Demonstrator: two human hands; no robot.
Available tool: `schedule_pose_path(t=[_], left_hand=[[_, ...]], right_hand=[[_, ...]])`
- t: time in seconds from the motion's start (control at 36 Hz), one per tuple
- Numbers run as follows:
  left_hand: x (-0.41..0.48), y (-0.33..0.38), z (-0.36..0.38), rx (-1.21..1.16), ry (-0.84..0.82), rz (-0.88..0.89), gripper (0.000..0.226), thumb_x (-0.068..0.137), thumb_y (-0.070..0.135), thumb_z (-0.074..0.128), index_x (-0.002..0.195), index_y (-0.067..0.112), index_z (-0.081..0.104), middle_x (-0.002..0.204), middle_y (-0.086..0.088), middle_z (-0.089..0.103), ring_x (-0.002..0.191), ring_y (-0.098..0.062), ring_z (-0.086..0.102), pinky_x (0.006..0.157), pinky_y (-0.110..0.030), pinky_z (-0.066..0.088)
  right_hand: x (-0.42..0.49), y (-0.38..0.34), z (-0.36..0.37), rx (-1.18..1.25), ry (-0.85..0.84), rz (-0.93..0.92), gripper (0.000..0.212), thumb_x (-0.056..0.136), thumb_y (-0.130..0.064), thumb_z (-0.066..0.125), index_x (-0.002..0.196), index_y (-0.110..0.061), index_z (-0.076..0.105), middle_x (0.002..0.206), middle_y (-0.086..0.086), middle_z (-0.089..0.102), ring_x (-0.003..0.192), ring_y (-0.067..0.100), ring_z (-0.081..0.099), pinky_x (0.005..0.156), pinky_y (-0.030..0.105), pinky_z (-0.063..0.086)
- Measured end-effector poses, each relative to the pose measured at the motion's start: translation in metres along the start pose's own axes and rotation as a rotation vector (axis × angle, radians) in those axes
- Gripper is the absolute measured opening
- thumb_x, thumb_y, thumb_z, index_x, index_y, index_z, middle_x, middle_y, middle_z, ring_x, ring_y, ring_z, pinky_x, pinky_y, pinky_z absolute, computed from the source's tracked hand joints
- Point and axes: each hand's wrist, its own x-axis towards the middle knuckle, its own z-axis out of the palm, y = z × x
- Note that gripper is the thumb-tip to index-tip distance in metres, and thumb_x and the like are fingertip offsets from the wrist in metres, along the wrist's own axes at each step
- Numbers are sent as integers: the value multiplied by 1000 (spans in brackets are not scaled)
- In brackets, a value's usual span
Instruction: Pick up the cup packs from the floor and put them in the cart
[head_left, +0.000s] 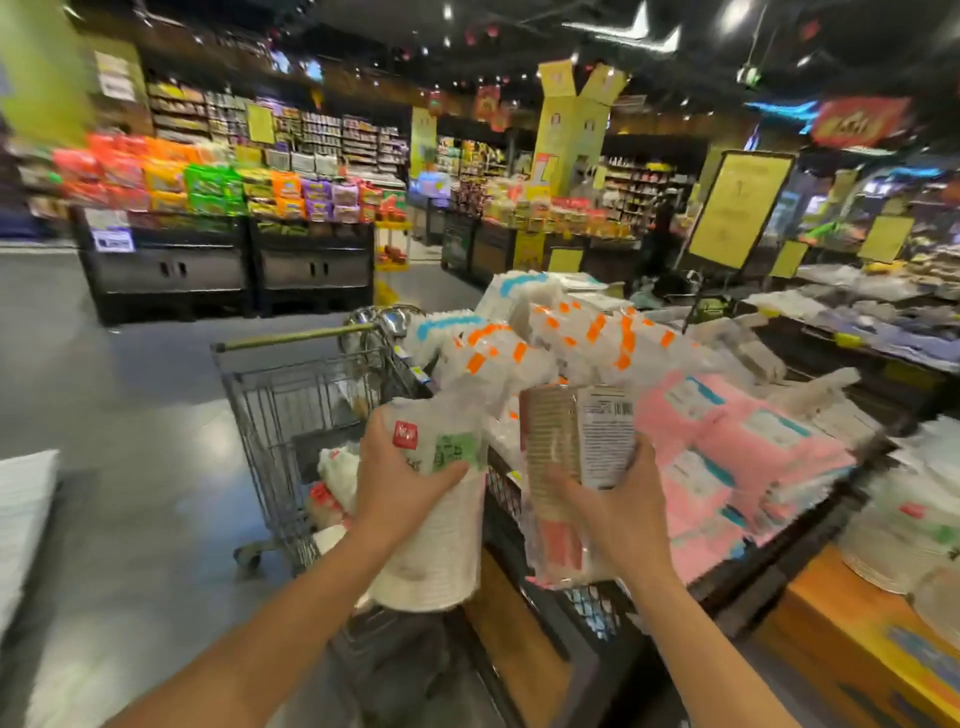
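The left hand (395, 493) is wrapped around a white cup pack (441, 540) near its top end, thumb across the red and green label. The right hand (618, 514) grips a brown cup pack (561, 441) around its middle, fingers curled behind the wrapping. Both packs are off the floor and stand roughly upright, side by side and just apart, their long axes running from low and near to high and far.

The cart (280, 395) lies ahead and to the left, its open basket just beyond and below the left hand, so the white pack is the nearer one to drop in. The brown pack would have to cross leftward over the cart's right wall. A few bagged goods (337, 467) already sit in the cart's bottom. On the right, a display table (524, 644) carries pink packs (727, 467).
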Motion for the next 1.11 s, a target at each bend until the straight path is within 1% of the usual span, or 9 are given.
schedule_pose_path(t=[0.14,0.25,0.36,0.5,0.61,0.78,0.89,1.0,1.11], left_hand=[[43,-30,3,47,85,-63,96,62,36,93,137,29,33,124,4,47,109,-16,54,89,-33,49],[74,-52,6,74,172,-128,97,59,38,94,135,28,35,124,-2,52,106,-20,60,91,-41,54],[101,-70,0,81,284,-222,94,48,51,91,124,38,37,118,1,58,99,-18,65,85,-46,58],[125,-93,-16,108,388,-336,80,65,31,93,122,26,37,114,0,58,91,-9,60,65,-24,46],[146,-123,-32,139,441,-394,83,63,34,94,123,28,37,117,-1,60,96,-16,63,67,-25,47],[192,-159,-43,97,447,-438,78,68,26,92,123,19,37,106,5,55,90,-11,61,63,-23,47],[231,-190,-52,74,419,-471,78,68,24,92,122,22,36,107,7,53,91,-10,61,64,-22,46],[266,-221,-60,59,386,-518,75,67,27,92,119,24,39,107,5,57,93,-14,64,74,-32,55],[301,-251,-62,68,365,-576,74,67,28,92,118,22,40,104,9,53,87,-6,58,64,-21,44]], right_hand=[[55,17,53,12,-100,-28,77,61,-51,91,122,-43,45,117,-16,62,107,10,63,95,45,55],[104,37,96,74,-191,-47,87,55,-58,87,129,-37,47,121,-7,62,111,16,63,95,48,55],[145,48,137,121,-295,-58,87,58,-54,89,132,-33,48,123,-9,62,113,14,62,99,45,54],[183,57,194,159,-410,-55,98,55,-62,87,138,-34,44,129,-10,59,120,14,59,103,47,52],[199,60,237,153,-482,-32,104,53,-67,85,141,-34,40,132,-8,58,122,16,58,104,49,52],[223,61,310,95,-533,-71,98,51,-71,86,134,-38,44,125,-13,55,119,11,55,101,44,52],[239,59,357,51,-553,-41,103,49,-74,82,136,-38,42,128,-10,55,120,13,55,100,43,51],[256,63,399,-20,-569,-17,105,50,-76,82,138,-37,41,129,-9,55,116,12,57,97,42,54],[272,71,433,-64,-564,9,94,54,-67,88,131,-38,43,125,-10,57,113,12,58,95,42,55]])
